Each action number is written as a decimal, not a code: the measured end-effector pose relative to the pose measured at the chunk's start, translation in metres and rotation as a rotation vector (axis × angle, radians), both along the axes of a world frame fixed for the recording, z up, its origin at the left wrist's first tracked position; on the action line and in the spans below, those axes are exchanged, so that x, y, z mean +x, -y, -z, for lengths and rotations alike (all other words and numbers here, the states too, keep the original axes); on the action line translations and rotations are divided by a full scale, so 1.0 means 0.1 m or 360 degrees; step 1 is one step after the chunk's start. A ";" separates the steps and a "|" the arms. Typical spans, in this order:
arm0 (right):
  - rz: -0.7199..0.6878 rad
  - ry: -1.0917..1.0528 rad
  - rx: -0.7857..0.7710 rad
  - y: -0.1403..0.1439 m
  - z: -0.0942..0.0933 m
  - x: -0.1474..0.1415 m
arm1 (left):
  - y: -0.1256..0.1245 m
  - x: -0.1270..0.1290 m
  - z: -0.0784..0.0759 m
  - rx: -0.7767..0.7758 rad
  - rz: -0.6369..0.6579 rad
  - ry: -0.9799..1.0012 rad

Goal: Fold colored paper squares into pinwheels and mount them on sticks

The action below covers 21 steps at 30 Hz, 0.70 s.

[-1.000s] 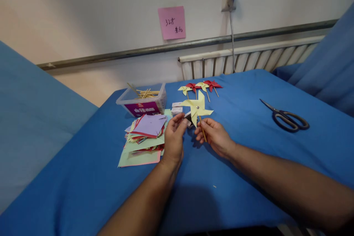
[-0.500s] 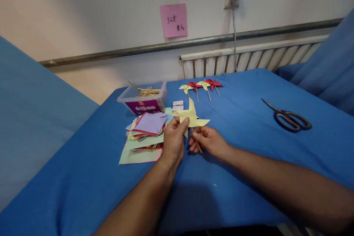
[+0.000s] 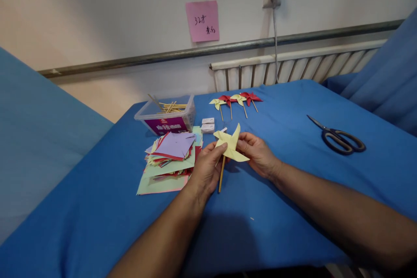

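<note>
Pinwheel (image 3: 230,144), pale yellow on a wooden stick (image 3: 221,174), was held just above the blue worktop (image 3: 286,173), between the person's two hands and just right of the paper stack (image 3: 171,156). Its four blades looked folded and fixed to the stick, so this one seemed close to finished; whether the centre pin was fully seated could not be told from this angle. Four smaller pinwheels (image 3: 236,100), two yellow and two red, lay in a row beyond the held pinwheel, toward the wall, so a good share of the work appeared done. The many loose coloured sheets in the stack left of the pinwheel suggested plenty more could be made.

The left hand (image 3: 206,169) was partly closed, thumb and fingertips pinching the lower left blade near the top of the stick. The right hand (image 3: 259,153) was curled loosely, its fingers pinching the right-hand blade from behind. Neither hand seemed to grip the stick itself, which hung down at a slant from the pinwheel toward the person.

A clear plastic box (image 3: 166,115) of wooden sticks stood beyond the paper stack, two small white boxes (image 3: 207,124) sat just behind the pinwheel, and scissors (image 3: 339,137) lay well to its right.
</note>
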State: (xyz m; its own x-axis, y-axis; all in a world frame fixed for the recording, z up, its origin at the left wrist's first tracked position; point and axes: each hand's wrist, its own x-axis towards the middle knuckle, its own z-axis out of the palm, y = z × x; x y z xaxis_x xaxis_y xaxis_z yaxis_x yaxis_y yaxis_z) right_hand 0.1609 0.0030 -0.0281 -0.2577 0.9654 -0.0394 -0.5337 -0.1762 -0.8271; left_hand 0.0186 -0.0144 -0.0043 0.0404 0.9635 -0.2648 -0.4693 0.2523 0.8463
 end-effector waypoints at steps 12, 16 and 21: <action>0.0088 0.0016 0.0122 -0.02 0.04 0.03 | 0.02 0.02 -0.02 -0.0074 -0.0047 -0.0016; 0.0316 0.0340 0.0499 -0.09 0.07 0.10 | -0.02 -0.01 0.02 0.0052 -0.0183 -0.0259; 0.0144 0.0770 0.0881 -0.14 0.07 0.19 | -0.04 -0.05 0.01 0.0024 -0.0131 -0.0372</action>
State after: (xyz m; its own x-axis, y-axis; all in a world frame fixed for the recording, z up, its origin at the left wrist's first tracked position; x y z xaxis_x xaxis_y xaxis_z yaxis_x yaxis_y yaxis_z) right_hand 0.1799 0.0171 -0.0350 -0.2534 0.8935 0.3706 -0.0796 0.3626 -0.9285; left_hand 0.0136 -0.0100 -0.0054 -0.0993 0.9649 -0.2430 -0.2790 0.2074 0.9376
